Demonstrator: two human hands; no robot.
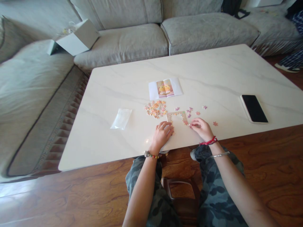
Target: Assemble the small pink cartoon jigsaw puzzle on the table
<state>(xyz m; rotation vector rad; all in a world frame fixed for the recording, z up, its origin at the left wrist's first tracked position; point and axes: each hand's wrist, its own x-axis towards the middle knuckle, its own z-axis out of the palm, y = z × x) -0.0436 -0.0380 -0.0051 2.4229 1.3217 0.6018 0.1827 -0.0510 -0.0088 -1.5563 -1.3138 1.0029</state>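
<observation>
A partly joined jigsaw puzzle border (176, 113) lies on the white marbled table (113, 88), forming a top edge and parts of two sides. My left hand (163, 134) rests over its left side, palm down with the fingers stretched out, covering some of it. At the lower right end of the border, my right hand (201, 127) pinches a small puzzle piece (190, 125). A heap of orange and pink puzzle pieces (155, 109) is spread to the upper left. Several loose pieces, among them a purple one (204, 107) and a pink one (215, 123), lie to the right.
Behind the puzzle lies a creased sheet with a printed picture (165, 88). A clear plastic bag (121, 119) is at the left, a phone (254, 108) at the right. Beyond the table stands a grey sofa (127, 41) with a white box (79, 37); another person's leg (292, 58) shows far right.
</observation>
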